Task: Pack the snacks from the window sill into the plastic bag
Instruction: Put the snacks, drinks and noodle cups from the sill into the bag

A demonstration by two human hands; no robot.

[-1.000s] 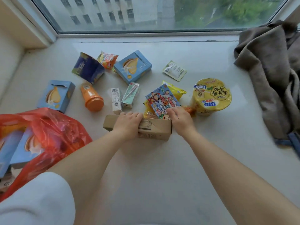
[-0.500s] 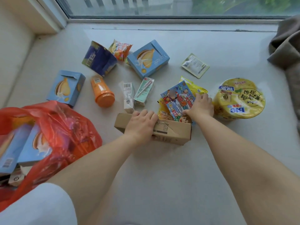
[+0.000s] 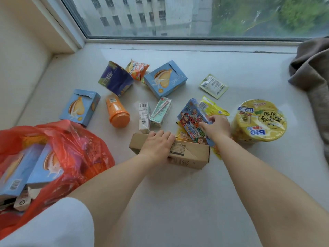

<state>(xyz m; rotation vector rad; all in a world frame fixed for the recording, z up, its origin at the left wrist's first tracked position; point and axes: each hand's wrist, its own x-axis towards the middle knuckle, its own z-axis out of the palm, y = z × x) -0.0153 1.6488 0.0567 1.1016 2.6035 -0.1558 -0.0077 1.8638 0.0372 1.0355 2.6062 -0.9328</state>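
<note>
My left hand [image 3: 157, 145] grips a brown cardboard box [image 3: 188, 154] lying on the window sill [image 3: 178, 202]. My right hand [image 3: 217, 126] pinches the edge of a blue cartoon snack packet [image 3: 191, 120] that rests partly on the box and on yellow packets [image 3: 211, 108]. The red plastic bag [image 3: 71, 148] lies open at the left with blue boxes [image 3: 23, 168] inside. Loose snacks lie behind: two blue boxes [image 3: 165, 78] [image 3: 80, 106], an orange cup [image 3: 117, 113], a dark blue cup [image 3: 115, 78], two small cartons [image 3: 144, 115] [image 3: 160, 111].
A yellow instant noodle bowl [image 3: 260, 120] stands right of my right hand. A green sachet [image 3: 213, 86] and an orange packet [image 3: 138, 68] lie farther back. A grey cloth [image 3: 315, 73] is heaped at the right edge. The window [image 3: 178, 16] runs along the back.
My right hand moved from the box's right end up onto the blue cartoon packet and now pinches its edge. My left hand stayed on the cardboard box.
</note>
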